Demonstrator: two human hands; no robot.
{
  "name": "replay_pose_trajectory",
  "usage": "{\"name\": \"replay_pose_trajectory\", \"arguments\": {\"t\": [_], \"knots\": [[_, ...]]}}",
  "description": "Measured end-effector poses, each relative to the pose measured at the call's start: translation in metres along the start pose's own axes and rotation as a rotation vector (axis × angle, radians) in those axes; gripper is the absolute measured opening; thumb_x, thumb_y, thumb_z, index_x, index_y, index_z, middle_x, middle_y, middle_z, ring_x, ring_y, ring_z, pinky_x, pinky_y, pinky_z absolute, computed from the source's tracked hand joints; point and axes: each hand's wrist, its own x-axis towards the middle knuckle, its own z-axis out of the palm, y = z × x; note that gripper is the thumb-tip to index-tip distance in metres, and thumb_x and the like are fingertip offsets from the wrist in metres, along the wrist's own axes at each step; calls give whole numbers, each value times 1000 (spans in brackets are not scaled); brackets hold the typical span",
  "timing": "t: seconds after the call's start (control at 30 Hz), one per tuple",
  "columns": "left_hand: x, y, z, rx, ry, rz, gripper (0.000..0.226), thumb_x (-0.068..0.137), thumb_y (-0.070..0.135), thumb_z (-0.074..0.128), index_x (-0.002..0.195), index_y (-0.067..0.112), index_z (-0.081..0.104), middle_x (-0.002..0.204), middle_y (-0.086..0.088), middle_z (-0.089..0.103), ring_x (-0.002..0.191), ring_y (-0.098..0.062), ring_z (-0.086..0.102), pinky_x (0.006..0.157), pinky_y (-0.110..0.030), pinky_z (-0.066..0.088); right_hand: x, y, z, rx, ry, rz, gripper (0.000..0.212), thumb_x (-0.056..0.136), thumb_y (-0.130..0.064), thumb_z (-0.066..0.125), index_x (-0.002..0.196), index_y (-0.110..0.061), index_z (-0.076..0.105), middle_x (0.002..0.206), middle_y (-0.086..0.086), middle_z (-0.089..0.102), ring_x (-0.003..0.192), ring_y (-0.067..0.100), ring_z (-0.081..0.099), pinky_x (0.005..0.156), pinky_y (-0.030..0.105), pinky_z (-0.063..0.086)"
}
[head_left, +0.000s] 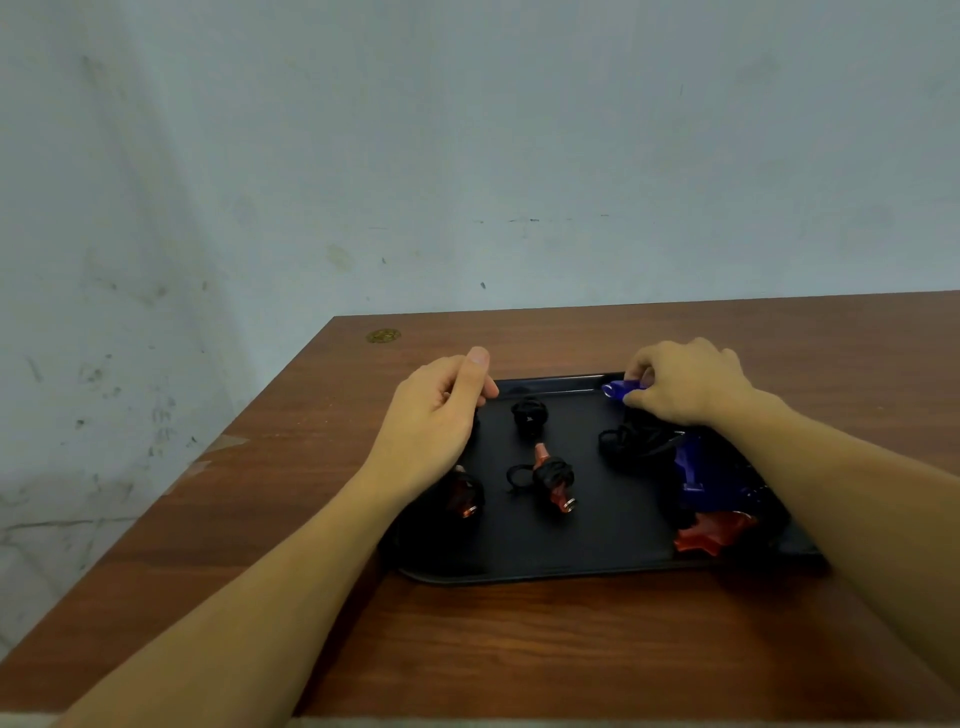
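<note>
A black tray (545, 387) lies on the brown wooden table (519, 649). My right hand (685, 384) is at the tray's far right corner and pinches a blue translucent piece (621, 388); a tangle of black cord (636, 441) lies just below it. My left hand (441, 410) hovers over the tray's far left corner with curled fingers and the thumb laid on the index finger; its palm side is hidden. On the tray sit a wound black cord bundle (529, 414), a red-tipped piece wrapped in black cord (553, 480) and another red-tipped piece (465, 499) under my left wrist.
A larger blue piece (696, 467) and a red translucent piece (714, 530) lie at the tray's right side beside my right forearm. A pale wall stands behind the table. The table's left edge runs diagonally; a small round gold mark (383, 335) sits near its far corner.
</note>
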Motion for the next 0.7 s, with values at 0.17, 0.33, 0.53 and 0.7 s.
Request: {"name": "replay_pose_trajectory", "arguments": {"t": [0.17,0.33,0.53,0.7], "knots": [[-1,4,2,91,-18,69,40,104,41,44,80,18,67,83,0,64,84,-13,60,79,-32,47,-13,-3,-10,160,132,-67,20,89,-43,64,108,-36,61,109,-12,69,111,25,58,96,43,35],[2,22,1,169,-26,127,19,100,33,55,90,21,65,92,10,64,92,-3,57,77,-13,40,-31,-23,-39,449,215,-260,16,89,-37,67,104,-38,62,97,-18,67,93,10,63,81,30,49],[10,67,1,-34,-121,-5,27,99,47,53,99,25,69,78,7,69,68,-7,65,68,-30,56,-61,-55,-68,538,219,-530,20,88,-26,71,104,-36,66,100,-16,68,88,4,64,81,26,53],[15,80,-5,-189,-186,-109,21,96,29,65,98,9,70,71,-3,68,59,-13,61,56,-31,53,-73,-63,-76,674,195,-554,36,88,-20,72,116,-40,63,104,-11,66,81,8,69,79,24,55]]}}
